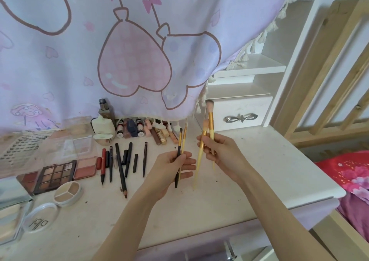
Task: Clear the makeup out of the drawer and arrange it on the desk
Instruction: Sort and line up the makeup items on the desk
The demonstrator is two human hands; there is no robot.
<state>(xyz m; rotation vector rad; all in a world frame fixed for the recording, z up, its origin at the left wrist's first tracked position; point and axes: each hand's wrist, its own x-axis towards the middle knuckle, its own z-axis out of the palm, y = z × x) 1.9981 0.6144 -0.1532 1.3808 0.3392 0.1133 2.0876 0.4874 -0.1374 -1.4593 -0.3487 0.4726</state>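
My left hand pinches two thin makeup brushes upright above the desk: a black-handled brush and a slim yellow brush. My right hand grips two thicker yellow-handled brushes, their pink bristles pointing up. On the white desk lie a row of dark pencils and liners, an eyeshadow palette, a blush compact, a round three-part compact and several tubes along the back. The drawer front is partly visible at the bottom edge.
A pink and lilac cloth hangs behind the desk. A small white drawer unit with shelves stands at the back right. A wooden bed frame and red bedding lie to the right. A clear round lid sits front left.
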